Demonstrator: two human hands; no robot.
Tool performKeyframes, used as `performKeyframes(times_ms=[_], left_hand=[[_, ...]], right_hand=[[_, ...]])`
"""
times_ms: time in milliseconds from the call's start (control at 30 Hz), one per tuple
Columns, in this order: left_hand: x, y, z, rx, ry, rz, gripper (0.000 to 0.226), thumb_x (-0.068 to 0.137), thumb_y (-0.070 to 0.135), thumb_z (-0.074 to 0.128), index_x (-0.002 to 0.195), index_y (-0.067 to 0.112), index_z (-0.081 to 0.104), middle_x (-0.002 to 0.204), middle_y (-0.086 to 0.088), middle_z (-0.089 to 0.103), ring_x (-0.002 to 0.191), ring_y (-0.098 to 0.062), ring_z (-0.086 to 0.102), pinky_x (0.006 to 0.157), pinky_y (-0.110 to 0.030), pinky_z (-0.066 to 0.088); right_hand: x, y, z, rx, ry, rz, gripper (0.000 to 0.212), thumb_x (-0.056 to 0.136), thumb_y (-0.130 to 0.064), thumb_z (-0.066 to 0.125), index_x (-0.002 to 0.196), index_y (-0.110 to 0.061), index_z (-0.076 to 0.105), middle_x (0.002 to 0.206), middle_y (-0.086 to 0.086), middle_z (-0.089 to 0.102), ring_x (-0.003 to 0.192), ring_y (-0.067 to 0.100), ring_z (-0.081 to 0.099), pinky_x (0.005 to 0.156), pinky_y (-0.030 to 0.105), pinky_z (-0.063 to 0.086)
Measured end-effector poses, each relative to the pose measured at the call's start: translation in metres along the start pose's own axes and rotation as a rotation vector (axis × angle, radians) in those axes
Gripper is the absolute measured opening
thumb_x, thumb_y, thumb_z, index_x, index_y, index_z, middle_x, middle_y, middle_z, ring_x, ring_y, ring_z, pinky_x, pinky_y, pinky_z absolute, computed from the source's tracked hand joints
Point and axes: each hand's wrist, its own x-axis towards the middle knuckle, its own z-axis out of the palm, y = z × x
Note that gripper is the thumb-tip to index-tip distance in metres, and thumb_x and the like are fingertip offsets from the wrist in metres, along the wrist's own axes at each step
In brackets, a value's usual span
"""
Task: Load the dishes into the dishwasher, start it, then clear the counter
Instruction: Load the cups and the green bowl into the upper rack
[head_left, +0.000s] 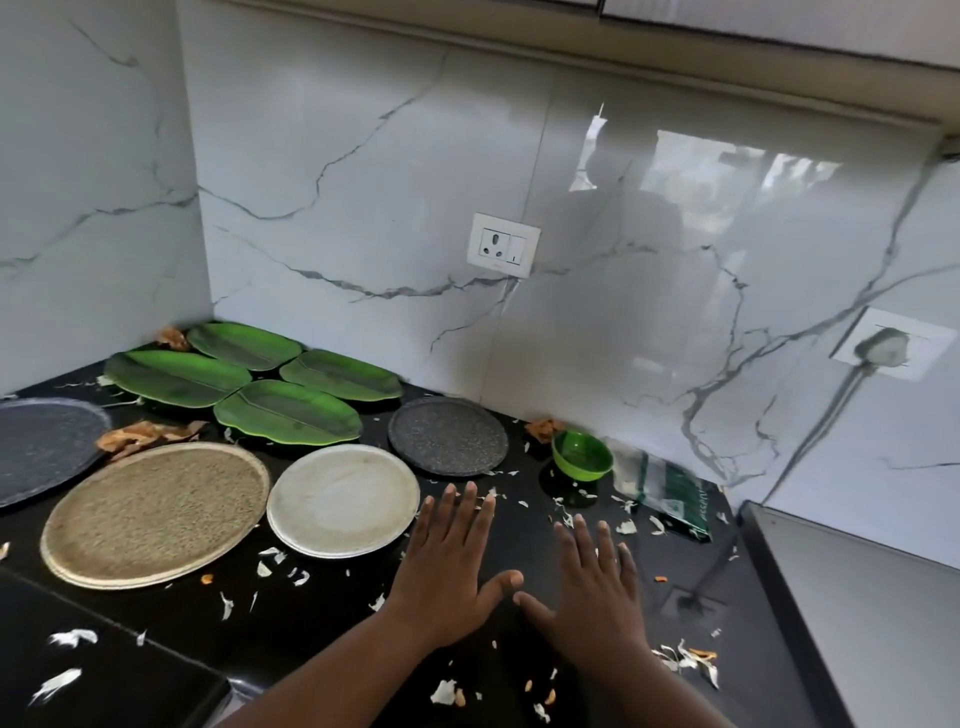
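Note:
Dishes lie spread over a black counter (322, 613). Several green leaf-shaped plates (288, 413) sit in the back corner. In front of them are a large tan round plate (153, 512), a white round plate (343, 499), a dark speckled plate (447, 434) and a grey plate (41, 452) at the left edge. A small green bowl (582, 453) stands by the wall. My left hand (449, 566) and my right hand (592, 587) are held flat, fingers straight and spread, side by side over the counter just right of the white plate. Neither holds anything.
Garlic and onion peel scraps (685, 660) litter the counter. A plastic packet (670, 493) lies right of the bowl. A wall socket (503, 245) is above; a plug and cord (878, 348) hang at right. A grey appliance top (862, 597) borders the right.

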Motion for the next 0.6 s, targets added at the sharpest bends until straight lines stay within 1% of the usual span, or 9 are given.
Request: performKeyframes(times_ms=[67, 133, 167, 233, 267, 300, 333, 433, 600], left_hand=[[0.009, -0.002, 0.003, 0.004, -0.013, -0.007, 0.084, 0.090, 0.074, 0.024, 0.146, 0.013, 0.037, 0.150, -0.014, 0.040, 0.139, -0.033, 0.035, 0.106, -0.047, 0.019], [0.020, -0.001, 0.008, 0.014, -0.027, -0.010, 0.084, 0.091, 0.074, 0.023, 0.146, 0.012, 0.039, 0.149, -0.014, 0.041, 0.138, -0.034, 0.036, 0.106, -0.047, 0.019], [0.027, 0.001, 0.011, 0.022, -0.033, -0.012, 0.084, 0.091, 0.074, 0.023, 0.145, 0.012, 0.040, 0.148, -0.014, 0.042, 0.138, -0.034, 0.037, 0.106, -0.047, 0.019], [0.039, 0.004, 0.017, 0.036, -0.045, -0.017, 0.084, 0.091, 0.074, 0.023, 0.144, 0.012, 0.042, 0.147, -0.014, 0.044, 0.137, -0.033, 0.040, 0.106, -0.047, 0.019], [0.046, 0.007, 0.020, 0.041, -0.052, -0.020, 0.084, 0.090, 0.074, 0.023, 0.144, 0.012, 0.043, 0.147, -0.013, 0.045, 0.136, -0.033, 0.041, 0.106, -0.047, 0.018], [0.053, 0.009, 0.024, 0.046, -0.057, -0.021, 0.084, 0.090, 0.074, 0.023, 0.143, 0.012, 0.043, 0.147, -0.013, 0.045, 0.136, -0.032, 0.041, 0.106, -0.047, 0.018], [0.060, 0.011, 0.028, 0.050, -0.061, -0.024, 0.084, 0.090, 0.074, 0.024, 0.143, 0.012, 0.043, 0.147, -0.013, 0.045, 0.136, -0.032, 0.041, 0.107, -0.047, 0.018], [0.080, 0.017, 0.040, 0.060, -0.054, -0.027, 0.084, 0.090, 0.074, 0.024, 0.144, 0.012, 0.042, 0.147, -0.013, 0.045, 0.139, -0.030, 0.034, 0.107, -0.046, 0.018], [0.104, 0.022, 0.055, 0.070, -0.070, -0.072, 0.082, 0.090, 0.074, 0.023, 0.143, 0.012, 0.041, 0.145, -0.013, 0.047, 0.135, -0.033, 0.042, 0.108, -0.046, 0.016]], right_hand=[[0.013, 0.002, 0.002, -0.019, 0.006, 0.000, 0.094, 0.062, -0.081, 0.043, 0.123, -0.012, 0.063, 0.129, 0.010, 0.061, 0.121, 0.034, 0.056, 0.108, 0.041, 0.007], [0.026, 0.007, -0.001, -0.019, 0.045, -0.003, 0.094, 0.066, -0.081, 0.041, 0.129, -0.013, 0.060, 0.137, 0.010, 0.055, 0.128, 0.034, 0.049, 0.109, 0.043, 0.010], [0.031, 0.011, -0.004, 0.008, 0.046, 0.000, 0.094, 0.072, -0.080, 0.039, 0.140, -0.015, 0.049, 0.148, 0.010, 0.042, 0.138, 0.034, 0.036, 0.112, 0.042, 0.009], [0.044, 0.022, -0.004, 0.030, 0.030, -0.016, 0.094, 0.082, -0.077, 0.034, 0.154, -0.020, 0.013, 0.162, 0.006, 0.006, 0.148, 0.029, -0.001, 0.117, 0.042, 0.000], [0.051, 0.028, -0.003, 0.065, 0.002, 0.006, 0.092, 0.085, -0.075, 0.033, 0.154, -0.021, 0.003, 0.162, 0.004, 0.000, 0.148, 0.027, -0.006, 0.117, 0.043, 0.000], [0.060, 0.035, -0.002, 0.079, -0.010, 0.028, 0.090, 0.086, -0.072, 0.035, 0.153, -0.022, 0.002, 0.161, 0.003, 0.003, 0.148, 0.027, -0.002, 0.117, 0.044, 0.004], [0.068, 0.041, -0.002, 0.092, 0.004, 0.043, 0.086, 0.087, -0.069, 0.037, 0.152, -0.022, 0.005, 0.159, 0.004, 0.013, 0.147, 0.026, 0.009, 0.117, 0.044, 0.011], [0.099, 0.061, 0.001, 0.211, 0.031, 0.110, 0.070, 0.090, -0.056, 0.044, 0.147, -0.025, 0.017, 0.144, 0.002, 0.038, 0.133, 0.024, 0.038, 0.108, 0.046, 0.028], [0.152, 0.089, 0.008, 0.366, 0.051, 0.157, 0.056, 0.095, -0.039, 0.044, 0.144, -0.031, 0.019, 0.134, 0.007, 0.047, 0.117, 0.029, 0.054, 0.092, 0.043, 0.046]])
